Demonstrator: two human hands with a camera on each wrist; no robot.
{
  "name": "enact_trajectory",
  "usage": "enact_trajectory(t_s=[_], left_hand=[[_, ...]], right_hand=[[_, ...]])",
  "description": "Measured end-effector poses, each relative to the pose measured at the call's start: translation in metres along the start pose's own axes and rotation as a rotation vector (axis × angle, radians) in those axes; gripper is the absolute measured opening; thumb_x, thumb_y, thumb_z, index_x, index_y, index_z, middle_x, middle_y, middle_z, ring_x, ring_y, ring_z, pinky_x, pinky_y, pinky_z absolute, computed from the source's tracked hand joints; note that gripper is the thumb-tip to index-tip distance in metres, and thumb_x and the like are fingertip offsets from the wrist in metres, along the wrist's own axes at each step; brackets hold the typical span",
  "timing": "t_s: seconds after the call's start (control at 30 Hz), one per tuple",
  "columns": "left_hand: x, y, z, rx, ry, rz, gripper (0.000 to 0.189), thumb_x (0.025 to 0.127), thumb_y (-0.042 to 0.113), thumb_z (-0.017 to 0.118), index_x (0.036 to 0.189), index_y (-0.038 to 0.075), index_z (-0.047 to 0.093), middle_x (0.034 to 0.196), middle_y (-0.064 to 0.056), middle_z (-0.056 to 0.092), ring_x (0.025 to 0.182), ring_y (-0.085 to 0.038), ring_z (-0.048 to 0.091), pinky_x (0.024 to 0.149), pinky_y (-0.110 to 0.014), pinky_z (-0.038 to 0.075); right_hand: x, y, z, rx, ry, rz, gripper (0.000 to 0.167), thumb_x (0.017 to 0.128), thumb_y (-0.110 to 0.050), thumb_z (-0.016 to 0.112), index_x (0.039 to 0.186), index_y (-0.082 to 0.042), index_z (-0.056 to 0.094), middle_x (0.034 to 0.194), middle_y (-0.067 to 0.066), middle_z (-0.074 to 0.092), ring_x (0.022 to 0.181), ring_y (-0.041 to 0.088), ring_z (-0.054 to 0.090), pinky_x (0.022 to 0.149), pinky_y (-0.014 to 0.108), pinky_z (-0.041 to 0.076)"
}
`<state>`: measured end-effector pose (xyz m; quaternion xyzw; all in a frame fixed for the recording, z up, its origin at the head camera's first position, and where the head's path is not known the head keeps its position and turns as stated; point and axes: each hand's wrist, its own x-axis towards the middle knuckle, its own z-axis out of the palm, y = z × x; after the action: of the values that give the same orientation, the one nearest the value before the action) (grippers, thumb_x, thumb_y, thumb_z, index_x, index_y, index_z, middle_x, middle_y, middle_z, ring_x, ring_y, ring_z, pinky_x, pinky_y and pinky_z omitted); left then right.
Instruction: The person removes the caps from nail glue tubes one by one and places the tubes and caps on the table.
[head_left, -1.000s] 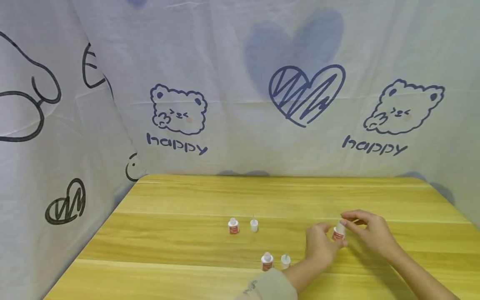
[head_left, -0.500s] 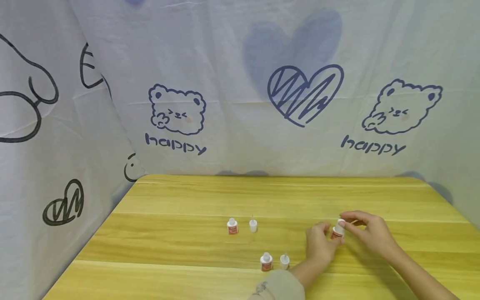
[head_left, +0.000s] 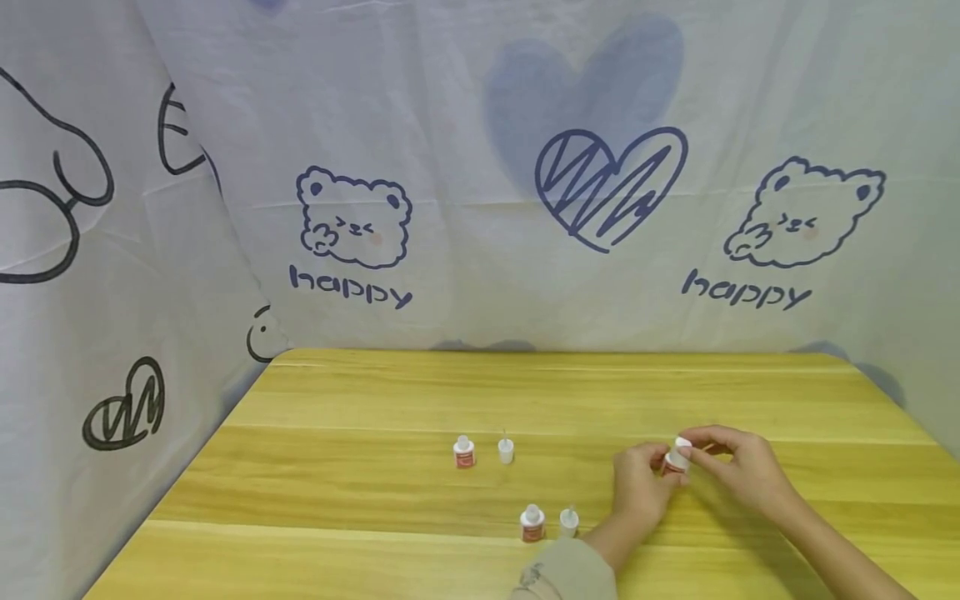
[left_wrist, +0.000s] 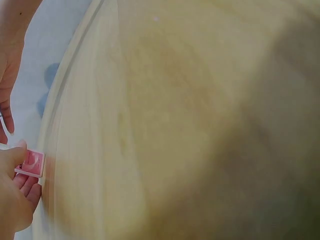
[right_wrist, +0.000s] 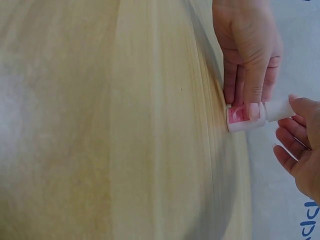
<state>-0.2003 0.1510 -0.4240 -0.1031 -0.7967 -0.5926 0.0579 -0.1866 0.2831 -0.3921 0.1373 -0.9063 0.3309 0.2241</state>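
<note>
At the right of the table, my left hand (head_left: 641, 482) holds a small white bottle (right_wrist: 245, 118) with a red label round its body. My right hand (head_left: 742, 467) pinches its white cap (head_left: 681, 450) between thumb and fingers. In the right wrist view the cap sits on the bottle's neck, and the bottle's base is at the tabletop. The left wrist view shows my left thumb and fingers on the labelled body (left_wrist: 33, 163); the cap is hidden there. How tightly the cap sits cannot be told.
Two similar bottles stand uncapped, one farther back (head_left: 464, 453) and one nearer (head_left: 532, 525). Beside each stands a white cap, the far one (head_left: 506, 452) and the near one (head_left: 568, 523), with a thin applicator pointing up. A printed cloth (head_left: 480, 250) hangs behind the wooden table (head_left: 337, 500).
My right fingers have shifted slightly on the cap, and less of the label shows in the head view. Both hands stay at the same bottle; the other bottles and caps stand as before.
</note>
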Motion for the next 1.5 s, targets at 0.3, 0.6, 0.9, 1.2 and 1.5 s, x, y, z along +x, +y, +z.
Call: enact_trajectory(t_s=[0.3,0.6,0.9,1.2,1.5], left_hand=[[0.001,-0.002,0.001,0.03,0.018,0.041,0.016,0.069,-0.001,0.078,0.083,0.004,0.074,0.073,-0.002,0.072,0.065,0.002,0.059,0.059,-0.008,0.046],[0.001,-0.002,0.0,0.017,0.005,0.024,0.012,0.07,-0.002,0.077,0.08,0.005,0.074,0.073,-0.001,0.072,0.064,0.003,0.059,0.058,-0.006,0.045],[0.002,-0.001,0.0,0.02,0.012,0.013,0.01,0.07,0.001,0.077,0.079,0.005,0.074,0.073,-0.002,0.072,0.062,0.003,0.06,0.057,-0.006,0.046],[0.002,-0.001,0.001,0.002,0.02,-0.011,0.009,0.071,0.001,0.076,0.079,0.005,0.074,0.073,-0.002,0.072,0.062,0.004,0.059,0.056,-0.006,0.045],[0.002,0.0,0.0,0.002,0.036,-0.004,0.008,0.071,0.0,0.077,0.076,0.004,0.075,0.071,-0.002,0.072,0.061,0.003,0.059,0.055,-0.006,0.044]], right_hand=[[0.001,-0.001,0.0,-0.003,-0.007,0.01,0.008,0.08,-0.005,0.071,0.088,-0.005,0.071,0.082,0.009,0.072,0.069,-0.01,0.055,0.059,0.017,0.049],[0.0,-0.002,0.001,0.005,0.011,0.029,0.01,0.078,-0.003,0.072,0.087,-0.004,0.071,0.08,0.01,0.071,0.068,-0.01,0.055,0.059,0.015,0.049],[-0.002,-0.004,0.009,0.028,0.104,0.06,0.01,0.076,-0.002,0.074,0.085,-0.003,0.071,0.074,0.011,0.07,0.066,-0.012,0.053,0.057,0.009,0.046],[-0.003,-0.005,0.015,0.045,0.168,0.05,0.011,0.073,0.004,0.074,0.082,0.0,0.069,0.073,0.014,0.069,0.065,-0.013,0.053,0.058,0.006,0.046],[-0.004,-0.005,0.015,0.059,0.172,0.097,0.009,0.073,0.0,0.075,0.081,-0.001,0.07,0.072,0.006,0.069,0.065,-0.013,0.054,0.059,0.005,0.046]])
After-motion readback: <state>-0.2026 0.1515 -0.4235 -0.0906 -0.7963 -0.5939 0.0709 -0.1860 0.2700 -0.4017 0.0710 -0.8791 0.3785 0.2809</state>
